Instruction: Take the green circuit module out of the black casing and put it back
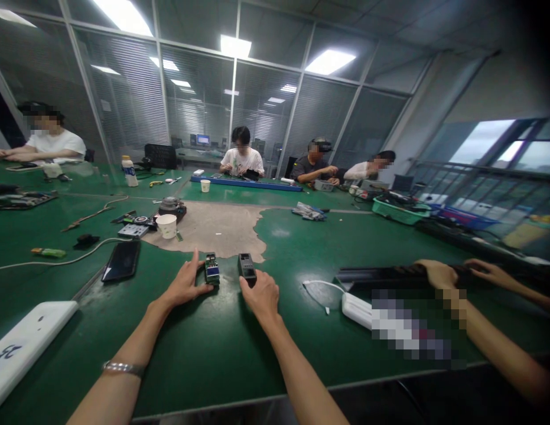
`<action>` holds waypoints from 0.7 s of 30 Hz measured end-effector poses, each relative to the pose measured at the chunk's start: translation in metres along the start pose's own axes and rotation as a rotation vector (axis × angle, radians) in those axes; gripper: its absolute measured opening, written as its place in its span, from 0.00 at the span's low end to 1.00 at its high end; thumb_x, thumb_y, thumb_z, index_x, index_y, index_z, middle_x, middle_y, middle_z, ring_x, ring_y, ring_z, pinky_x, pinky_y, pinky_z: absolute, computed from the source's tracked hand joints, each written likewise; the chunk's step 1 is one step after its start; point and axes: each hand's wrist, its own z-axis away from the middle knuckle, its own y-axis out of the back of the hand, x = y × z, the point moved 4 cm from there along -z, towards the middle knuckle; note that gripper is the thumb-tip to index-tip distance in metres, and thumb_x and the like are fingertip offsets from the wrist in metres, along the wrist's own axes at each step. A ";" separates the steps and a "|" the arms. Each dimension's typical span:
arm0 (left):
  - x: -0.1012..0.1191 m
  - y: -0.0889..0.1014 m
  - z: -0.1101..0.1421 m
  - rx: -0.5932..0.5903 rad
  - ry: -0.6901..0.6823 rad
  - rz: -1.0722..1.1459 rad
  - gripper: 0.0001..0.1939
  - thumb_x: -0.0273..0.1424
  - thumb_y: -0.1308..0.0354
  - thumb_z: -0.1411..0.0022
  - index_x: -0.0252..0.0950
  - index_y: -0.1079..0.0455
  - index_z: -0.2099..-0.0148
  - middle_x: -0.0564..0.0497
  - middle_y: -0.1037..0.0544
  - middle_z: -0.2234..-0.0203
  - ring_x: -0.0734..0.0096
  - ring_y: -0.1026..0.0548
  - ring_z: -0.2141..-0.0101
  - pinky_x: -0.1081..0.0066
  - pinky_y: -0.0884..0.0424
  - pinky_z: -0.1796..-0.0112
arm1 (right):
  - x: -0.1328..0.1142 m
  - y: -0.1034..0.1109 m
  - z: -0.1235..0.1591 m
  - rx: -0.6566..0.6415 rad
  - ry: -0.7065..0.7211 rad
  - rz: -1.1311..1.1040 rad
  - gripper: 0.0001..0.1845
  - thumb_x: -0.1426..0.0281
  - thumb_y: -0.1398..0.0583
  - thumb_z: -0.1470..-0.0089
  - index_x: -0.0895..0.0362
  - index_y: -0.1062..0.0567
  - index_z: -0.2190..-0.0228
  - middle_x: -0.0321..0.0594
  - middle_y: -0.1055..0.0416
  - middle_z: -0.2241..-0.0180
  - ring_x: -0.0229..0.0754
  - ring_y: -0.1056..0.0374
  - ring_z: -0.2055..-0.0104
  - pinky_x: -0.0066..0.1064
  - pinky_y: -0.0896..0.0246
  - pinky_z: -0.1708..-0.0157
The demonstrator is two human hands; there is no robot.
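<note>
My left hand (185, 282) is at a small electronic device (211, 269) with an exposed circuit board and a bluish screen. Its thumb presses along the device's lower edge, and a finger points up at its left side; the other fingers are partly hidden. In my right hand (263, 295) is a dark grey plastic housing (247, 268) with openings in its face, pinched near its lower end. The two parts are side by side, apart, just above or on the green table (239, 360). A silver bracelet (123, 369) circles my left wrist.
A phone (121, 260), a white power bank (31, 348) and a paper cup (167, 226) stand left. To the right, a co-worker's hands (438, 274) touch a long black part (372, 277) near a white cabled block (357, 309). Several people sit across the table.
</note>
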 end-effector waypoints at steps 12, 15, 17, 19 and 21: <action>-0.005 -0.002 -0.001 0.030 -0.016 -0.018 0.62 0.45 0.37 0.39 0.35 0.82 0.25 0.34 0.34 0.36 0.40 0.37 0.38 0.44 0.44 0.39 | 0.005 -0.004 0.003 0.035 0.020 0.018 0.29 0.52 0.36 0.43 0.58 0.26 0.48 0.52 0.26 0.53 0.55 0.32 0.48 0.40 0.41 0.52; -0.008 -0.003 -0.001 0.029 -0.017 -0.016 0.61 0.45 0.37 0.39 0.35 0.82 0.25 0.34 0.33 0.37 0.41 0.37 0.38 0.44 0.43 0.40 | 0.003 -0.003 -0.002 0.026 0.008 -0.044 0.19 0.57 0.36 0.42 0.57 0.23 0.54 0.49 0.24 0.57 0.52 0.30 0.52 0.37 0.40 0.53; -0.009 -0.004 -0.002 0.026 -0.019 -0.015 0.61 0.44 0.37 0.39 0.36 0.81 0.25 0.34 0.33 0.37 0.41 0.36 0.38 0.44 0.43 0.40 | -0.003 0.002 -0.005 0.046 0.004 -0.143 0.17 0.58 0.37 0.41 0.57 0.23 0.56 0.47 0.23 0.59 0.50 0.28 0.54 0.35 0.39 0.54; -0.009 -0.003 -0.002 0.029 -0.022 -0.014 0.61 0.44 0.37 0.39 0.36 0.81 0.25 0.34 0.33 0.37 0.41 0.36 0.38 0.43 0.43 0.40 | -0.015 0.009 -0.008 0.072 0.036 -0.256 0.16 0.58 0.38 0.40 0.56 0.22 0.56 0.44 0.22 0.59 0.47 0.28 0.56 0.32 0.38 0.56; -0.009 -0.003 -0.002 0.034 -0.025 -0.011 0.61 0.44 0.37 0.39 0.37 0.81 0.25 0.35 0.33 0.37 0.42 0.36 0.38 0.43 0.44 0.40 | -0.032 0.015 -0.008 0.080 0.085 -0.341 0.15 0.58 0.38 0.40 0.55 0.22 0.57 0.42 0.22 0.60 0.45 0.27 0.57 0.30 0.38 0.57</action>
